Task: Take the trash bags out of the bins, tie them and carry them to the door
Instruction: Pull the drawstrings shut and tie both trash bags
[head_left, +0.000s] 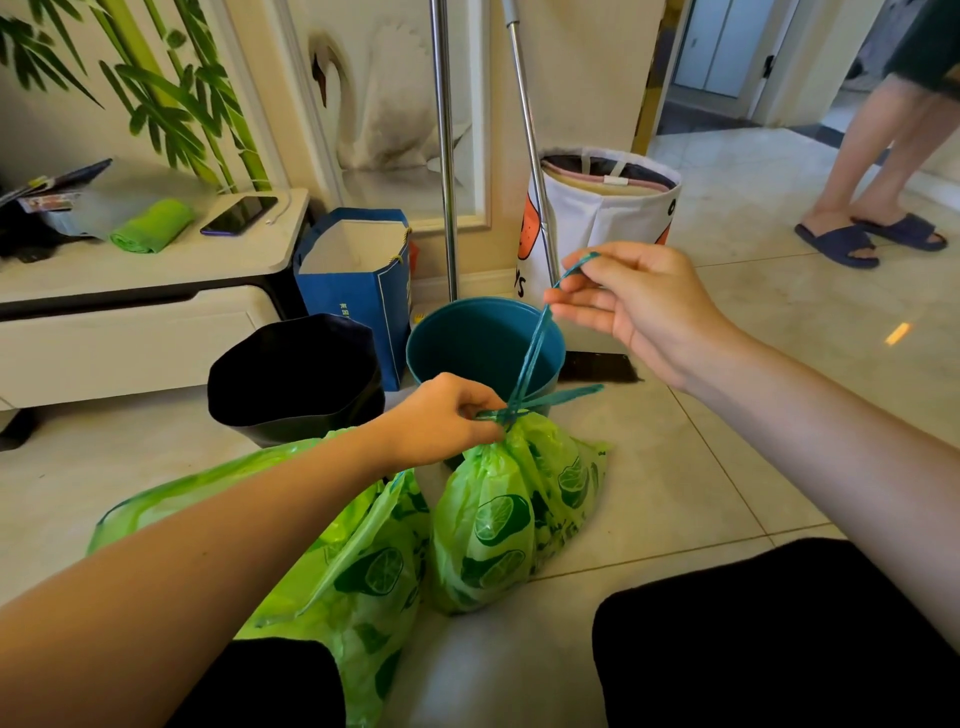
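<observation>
Untied green bag nearest us; L hand pinches knot on 2nd bag, R hand pinches drawstring, taut. Risk: hard tug snaps string or tears neck.

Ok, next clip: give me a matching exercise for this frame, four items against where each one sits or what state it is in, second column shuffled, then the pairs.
Items
1. teal bin
2. black bin
3. phone
4. drawstring loop

Places or states
A. lying on the white cabinet top
B. pinched in the right hand, pulled up from the knot
C. on the floor with no bag in it, behind the green bag being tied
D. on the floor left of the other bin, lined in black

Pairs: 1-C, 2-D, 3-A, 4-B
</observation>
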